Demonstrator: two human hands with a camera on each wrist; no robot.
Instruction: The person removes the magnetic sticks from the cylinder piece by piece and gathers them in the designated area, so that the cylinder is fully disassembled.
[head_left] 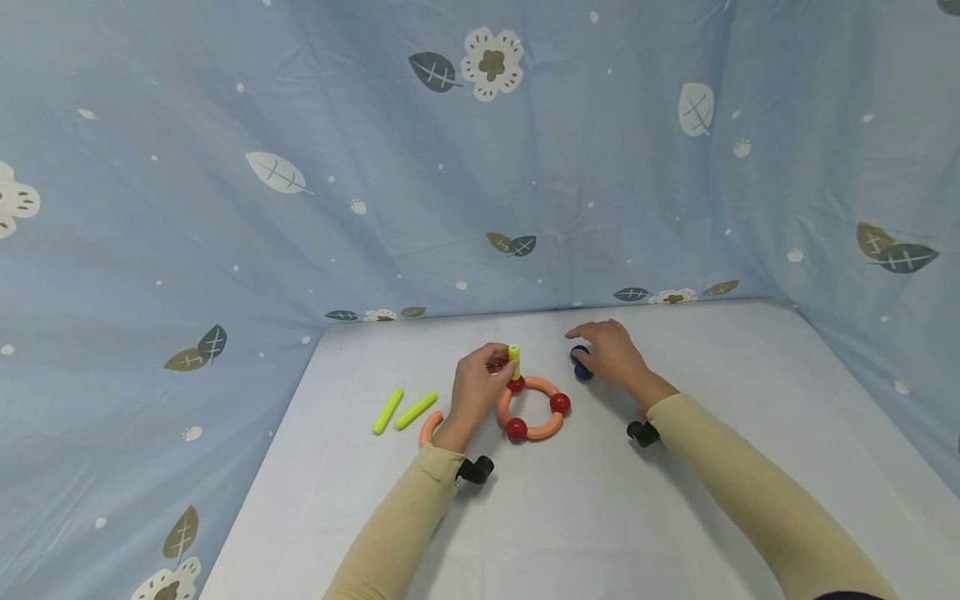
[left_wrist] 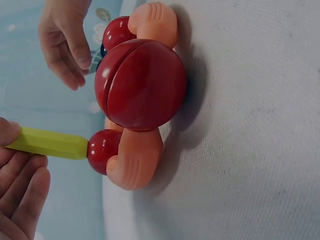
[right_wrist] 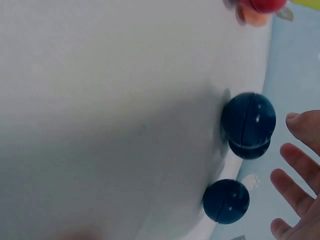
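Note:
My left hand (head_left: 477, 382) pinches a yellow-green stick (head_left: 514, 360) between thumb and fingers. The stick stands upright, its lower end on the far red ball (left_wrist: 105, 150) of a ring. That ring lies on the table, made of orange curved rods (head_left: 504, 410) joined by red balls (head_left: 560, 403). To its right, my right hand (head_left: 617, 357) hovers with spread fingers over dark blue balls (head_left: 583, 372). In the right wrist view several blue balls (right_wrist: 249, 119) rest on the table, apart from the fingertips.
Two more yellow-green sticks (head_left: 387, 411) lie left of my left hand. An orange curved rod (head_left: 429, 427) sits partly hidden behind the left wrist. The white table (head_left: 570, 517) ends at a blue patterned cloth (head_left: 420, 275) at the back.

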